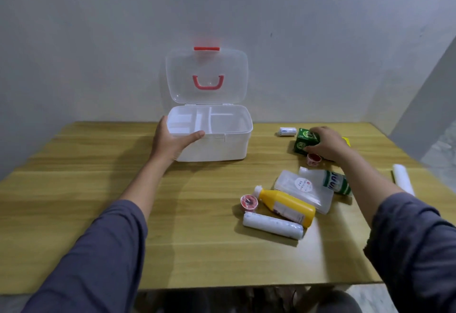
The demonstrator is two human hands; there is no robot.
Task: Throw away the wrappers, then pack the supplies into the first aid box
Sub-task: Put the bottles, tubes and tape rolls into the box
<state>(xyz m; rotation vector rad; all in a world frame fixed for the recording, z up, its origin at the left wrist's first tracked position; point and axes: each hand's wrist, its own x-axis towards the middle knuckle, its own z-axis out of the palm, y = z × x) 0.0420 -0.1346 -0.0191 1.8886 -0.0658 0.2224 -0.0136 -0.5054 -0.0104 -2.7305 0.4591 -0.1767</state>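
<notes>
Squarely at the back of the wood-grain table: white plastic first aid box, rounded corners, smooth matte walls, divided tray inside. Clear lid propped upright, red latch on its top edge, red U-shaped handle showing through.

Left hand clasped on the box's near-left corner, thumb laid along the front rim, fingers wrapped round the side wall. Right hand closed over a green carton, fingers curled across its top, thumb at its near edge; white round marks on the carton, print too blurred to read.

Beside the carton, a small white wrapped roll with tiny unreadable lettering. Just in front of the right hand, a small red-topped round tub. Nearer: translucent flat case with round white sticker, red print illegible; clear bottle with green-and-white label lying on its side behind it; yellow bottle, white cap, pale label, lying tilted against the case; second red-topped tub by its cap; long white gauze roll, soft and crinkly, touching the yellow bottle's base. Another white roll at the right edge.
</notes>
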